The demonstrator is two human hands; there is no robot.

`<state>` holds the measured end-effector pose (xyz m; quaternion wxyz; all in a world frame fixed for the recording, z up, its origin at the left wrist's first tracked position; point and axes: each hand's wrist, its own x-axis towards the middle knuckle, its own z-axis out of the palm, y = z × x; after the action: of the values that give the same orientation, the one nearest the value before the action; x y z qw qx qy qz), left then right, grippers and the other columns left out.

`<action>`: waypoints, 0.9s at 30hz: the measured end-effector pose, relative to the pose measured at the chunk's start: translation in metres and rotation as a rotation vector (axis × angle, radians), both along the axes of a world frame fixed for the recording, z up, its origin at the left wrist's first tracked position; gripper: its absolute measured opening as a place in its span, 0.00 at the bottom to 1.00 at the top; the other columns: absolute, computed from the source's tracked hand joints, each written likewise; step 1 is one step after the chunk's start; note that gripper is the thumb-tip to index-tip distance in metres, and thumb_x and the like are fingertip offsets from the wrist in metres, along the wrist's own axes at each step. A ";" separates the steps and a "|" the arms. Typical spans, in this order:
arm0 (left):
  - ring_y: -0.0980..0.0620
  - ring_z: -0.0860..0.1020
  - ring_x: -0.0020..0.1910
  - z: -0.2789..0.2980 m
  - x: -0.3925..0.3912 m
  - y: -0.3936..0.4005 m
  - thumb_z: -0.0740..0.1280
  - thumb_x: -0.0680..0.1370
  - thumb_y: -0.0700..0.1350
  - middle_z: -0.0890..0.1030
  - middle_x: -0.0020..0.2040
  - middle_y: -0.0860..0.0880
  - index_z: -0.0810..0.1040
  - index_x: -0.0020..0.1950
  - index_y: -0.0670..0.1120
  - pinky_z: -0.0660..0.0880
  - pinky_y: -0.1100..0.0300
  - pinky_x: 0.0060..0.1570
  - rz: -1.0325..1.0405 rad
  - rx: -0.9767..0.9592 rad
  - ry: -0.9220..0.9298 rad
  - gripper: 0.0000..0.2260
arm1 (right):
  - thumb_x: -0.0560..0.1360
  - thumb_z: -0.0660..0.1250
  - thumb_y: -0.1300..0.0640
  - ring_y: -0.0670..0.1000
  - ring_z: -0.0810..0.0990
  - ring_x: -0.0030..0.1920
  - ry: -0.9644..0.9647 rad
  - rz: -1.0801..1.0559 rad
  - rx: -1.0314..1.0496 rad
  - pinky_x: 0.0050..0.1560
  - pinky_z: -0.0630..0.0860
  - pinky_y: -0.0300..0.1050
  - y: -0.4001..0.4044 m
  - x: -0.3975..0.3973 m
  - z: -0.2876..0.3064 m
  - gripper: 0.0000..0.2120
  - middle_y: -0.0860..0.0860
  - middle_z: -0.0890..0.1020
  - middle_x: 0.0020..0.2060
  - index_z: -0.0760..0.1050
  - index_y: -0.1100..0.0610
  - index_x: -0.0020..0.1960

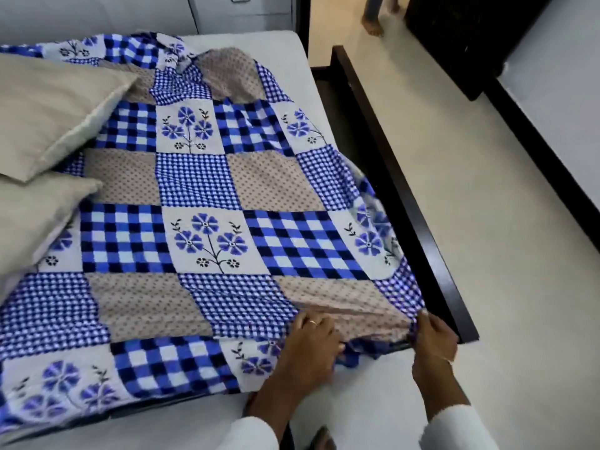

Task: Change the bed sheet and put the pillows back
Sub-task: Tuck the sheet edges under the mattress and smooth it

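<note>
Patchwork bed sheet (201,203) in blue checks and flowers lies loose and crooked over the white mattress (367,394), with two beige pillows (48,125) resting on its far side. The left hand (311,345) clutches the near hem and the right hand (433,337) pinches the bunched corner by the dark bed frame (422,228). To my eye, pulling now could drag the pillows or skew the sheet, since their weight pins it.

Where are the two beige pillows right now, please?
In the head view, the pillows lie at the left edge, one overlapping the other, on the patchwork sheet.
</note>
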<state>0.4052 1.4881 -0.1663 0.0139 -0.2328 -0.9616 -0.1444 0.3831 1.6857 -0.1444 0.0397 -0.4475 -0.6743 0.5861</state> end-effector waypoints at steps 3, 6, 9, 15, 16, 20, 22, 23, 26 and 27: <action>0.47 0.72 0.45 -0.006 0.030 0.018 0.74 0.56 0.64 0.75 0.46 0.48 0.73 0.46 0.49 0.63 0.52 0.46 0.010 -0.179 -0.096 0.27 | 0.78 0.55 0.64 0.39 0.71 0.16 -0.079 -0.177 -0.056 0.16 0.65 0.29 0.036 0.030 -0.005 0.07 0.55 0.76 0.35 0.69 0.59 0.44; 0.46 0.69 0.44 -0.017 0.043 0.014 0.80 0.46 0.56 0.71 0.46 0.45 0.69 0.47 0.46 0.62 0.53 0.41 0.111 -0.317 -0.197 0.36 | 0.79 0.59 0.56 0.47 0.72 0.23 -0.100 -0.140 -0.122 0.22 0.71 0.35 0.026 0.044 -0.021 0.13 0.58 0.72 0.34 0.69 0.57 0.37; 0.46 0.76 0.37 -0.023 0.039 0.002 0.81 0.45 0.47 0.78 0.37 0.45 0.80 0.35 0.44 0.70 0.56 0.32 0.140 -0.421 -0.175 0.22 | 0.78 0.61 0.58 0.52 0.76 0.38 -0.106 0.253 -0.276 0.38 0.75 0.43 -0.026 0.057 -0.034 0.06 0.59 0.77 0.41 0.72 0.56 0.43; 0.53 0.74 0.23 -0.020 0.041 0.014 0.65 0.61 0.46 0.76 0.23 0.51 0.77 0.23 0.46 0.65 0.68 0.22 -0.194 -0.294 -0.176 0.08 | 0.77 0.60 0.65 0.51 0.76 0.39 -0.047 0.390 -0.401 0.39 0.75 0.39 -0.081 0.057 -0.031 0.07 0.53 0.79 0.38 0.75 0.56 0.46; 0.53 0.74 0.23 -0.025 0.051 0.019 0.58 0.63 0.45 0.76 0.23 0.51 0.77 0.23 0.46 0.66 0.68 0.23 -0.247 -0.273 -0.161 0.11 | 0.78 0.59 0.65 0.50 0.74 0.37 -0.024 0.291 -0.408 0.37 0.73 0.38 -0.077 0.057 -0.031 0.10 0.52 0.78 0.35 0.75 0.56 0.41; 0.55 0.74 0.25 -0.039 0.070 0.028 0.64 0.59 0.47 0.74 0.23 0.54 0.74 0.20 0.48 0.68 0.69 0.28 -0.366 -0.378 -0.222 0.07 | 0.79 0.60 0.58 0.54 0.76 0.42 -0.111 -0.230 -0.389 0.43 0.74 0.48 -0.035 0.077 -0.057 0.10 0.57 0.79 0.45 0.76 0.60 0.44; 0.56 0.74 0.25 -0.046 0.068 0.031 0.71 0.55 0.48 0.74 0.22 0.55 0.74 0.19 0.50 0.69 0.70 0.29 -0.362 -0.415 -0.275 0.08 | 0.78 0.62 0.56 0.55 0.76 0.40 -0.181 -0.335 -0.373 0.43 0.74 0.49 -0.025 0.081 -0.064 0.12 0.58 0.78 0.46 0.76 0.60 0.39; 0.55 0.75 0.28 -0.046 0.066 0.031 0.72 0.57 0.50 0.75 0.24 0.54 0.75 0.21 0.49 0.70 0.69 0.31 -0.335 -0.379 -0.316 0.08 | 0.78 0.62 0.57 0.55 0.75 0.38 -0.198 -0.368 -0.389 0.40 0.74 0.47 -0.025 0.078 -0.065 0.13 0.58 0.78 0.44 0.74 0.58 0.36; 0.48 0.78 0.38 -0.038 0.057 0.030 0.59 0.69 0.53 0.80 0.33 0.49 0.81 0.34 0.47 0.74 0.61 0.37 -0.239 -0.152 -0.281 0.15 | 0.76 0.58 0.59 0.54 0.73 0.35 -0.217 -0.435 -0.574 0.33 0.69 0.42 -0.031 0.056 -0.058 0.11 0.54 0.76 0.36 0.70 0.56 0.35; 0.48 0.77 0.40 -0.030 0.051 0.032 0.59 0.70 0.52 0.79 0.36 0.49 0.80 0.36 0.46 0.73 0.59 0.36 -0.175 -0.023 -0.189 0.14 | 0.73 0.59 0.57 0.54 0.74 0.35 -0.174 -0.453 -0.599 0.33 0.70 0.42 -0.028 0.046 -0.055 0.09 0.53 0.75 0.33 0.70 0.56 0.35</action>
<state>0.4561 1.5199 -0.1966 -0.0924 -0.3013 -0.9363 -0.1551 0.4291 1.6577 -0.1990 -0.0216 -0.6248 -0.3581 0.6934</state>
